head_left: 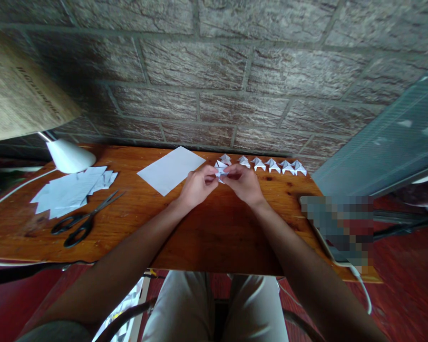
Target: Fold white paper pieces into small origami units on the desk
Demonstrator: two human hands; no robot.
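Observation:
A small folded paper piece (pixel 220 170) is held up over the wooden table between both my hands. Its left edge is pinched by the fingers of my left hand (pixel 199 184). My right hand (pixel 244 183) closes its fingertips on the right edge. Part of the piece is hidden behind the fingers. Just beyond my hands, several folded white paper shapes (pixel 272 165) stand in a row near the wall. To the left of my left hand lies a flat white sheet of paper (pixel 171 171), turned at an angle.
Black-handled scissors (pixel 89 218) lie at the left, below a pile of cut paper pieces (pixel 69 190). A lamp with a white base (pixel 69 156) stands behind them. At the right edge rests a blurred device (pixel 337 232) with a cable. A brick wall (pixel 214 71) bounds the back.

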